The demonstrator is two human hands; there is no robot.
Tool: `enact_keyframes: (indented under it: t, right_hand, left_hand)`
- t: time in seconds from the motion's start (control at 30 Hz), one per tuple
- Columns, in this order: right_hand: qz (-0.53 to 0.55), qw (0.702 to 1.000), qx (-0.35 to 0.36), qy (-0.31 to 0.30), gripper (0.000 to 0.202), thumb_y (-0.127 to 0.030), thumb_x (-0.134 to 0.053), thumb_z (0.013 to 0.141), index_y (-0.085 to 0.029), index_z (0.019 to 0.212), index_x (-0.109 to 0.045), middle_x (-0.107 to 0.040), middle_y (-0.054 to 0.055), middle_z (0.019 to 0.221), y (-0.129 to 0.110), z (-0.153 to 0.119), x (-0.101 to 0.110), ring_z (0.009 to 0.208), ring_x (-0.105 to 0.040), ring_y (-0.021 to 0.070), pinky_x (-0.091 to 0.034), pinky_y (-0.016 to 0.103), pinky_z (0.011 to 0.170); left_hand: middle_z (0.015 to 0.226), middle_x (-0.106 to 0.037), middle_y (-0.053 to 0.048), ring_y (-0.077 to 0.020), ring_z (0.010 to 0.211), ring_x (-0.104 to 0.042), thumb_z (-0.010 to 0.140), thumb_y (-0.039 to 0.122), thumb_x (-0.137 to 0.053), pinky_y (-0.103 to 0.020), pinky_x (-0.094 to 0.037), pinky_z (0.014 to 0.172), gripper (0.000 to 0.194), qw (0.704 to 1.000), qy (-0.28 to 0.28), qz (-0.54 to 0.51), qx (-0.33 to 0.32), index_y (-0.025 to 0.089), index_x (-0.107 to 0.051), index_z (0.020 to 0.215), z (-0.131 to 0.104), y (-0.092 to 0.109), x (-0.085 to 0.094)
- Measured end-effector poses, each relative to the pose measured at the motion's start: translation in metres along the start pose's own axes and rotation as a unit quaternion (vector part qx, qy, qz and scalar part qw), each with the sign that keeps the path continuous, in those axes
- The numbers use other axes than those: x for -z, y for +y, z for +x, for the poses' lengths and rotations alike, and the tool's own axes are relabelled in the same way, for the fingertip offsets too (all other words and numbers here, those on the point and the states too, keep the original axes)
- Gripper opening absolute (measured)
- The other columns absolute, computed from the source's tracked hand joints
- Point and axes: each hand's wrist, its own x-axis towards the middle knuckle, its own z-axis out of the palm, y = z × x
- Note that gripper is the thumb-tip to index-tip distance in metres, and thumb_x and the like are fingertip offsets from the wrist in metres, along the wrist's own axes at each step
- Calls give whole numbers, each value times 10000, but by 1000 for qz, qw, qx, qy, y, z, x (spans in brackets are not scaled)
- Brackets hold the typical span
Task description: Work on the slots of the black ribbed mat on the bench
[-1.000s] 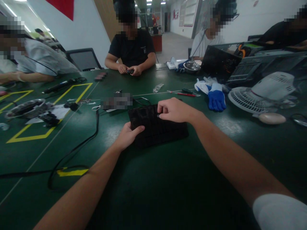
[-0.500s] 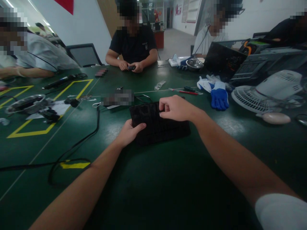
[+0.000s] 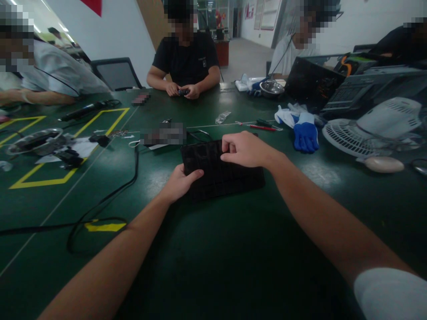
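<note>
A flat black rectangular panel (image 3: 223,178) with faint ridges lies tilted a little in front of me, its exact kind too dark to make out. My left hand (image 3: 182,182) grips the panel's left edge, thumb on top and the other fingers hidden beneath or behind it. Over the upper middle of the panel, my right hand (image 3: 247,149) is closed with its fingers curled in and thumb pressed near the forefinger. Whatever may be between those fingertips is hidden.
Behind the panel lie a pixelated object (image 3: 163,135) and a red-handled tool (image 3: 263,128). Blue-white gloves (image 3: 305,131) and a white fan (image 3: 370,129) stand right. A black cable (image 3: 133,173) loops left, near a metal bowl-like part (image 3: 36,142). Across the table sits a person (image 3: 187,62).
Both hands stay almost in place on the black panel. The view has shifted very slightly; nothing else has visibly moved.
</note>
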Motion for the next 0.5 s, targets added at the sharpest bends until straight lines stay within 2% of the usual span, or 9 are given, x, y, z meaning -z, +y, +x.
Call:
enact_keyframes:
  t: [0.5]
  right_hand:
    - [5,1000,-6,-1,69,-245,-729,977,-195,929,-730,-747,22,817,-2,0,1,766,-646,171,-401,323,764]
  left_hand:
    - [964,-819,-84,-291,882,-766,742,481,-882,-433,-627,830,419,1000,-2,-2,0,170,-785,1006,0,2,0]
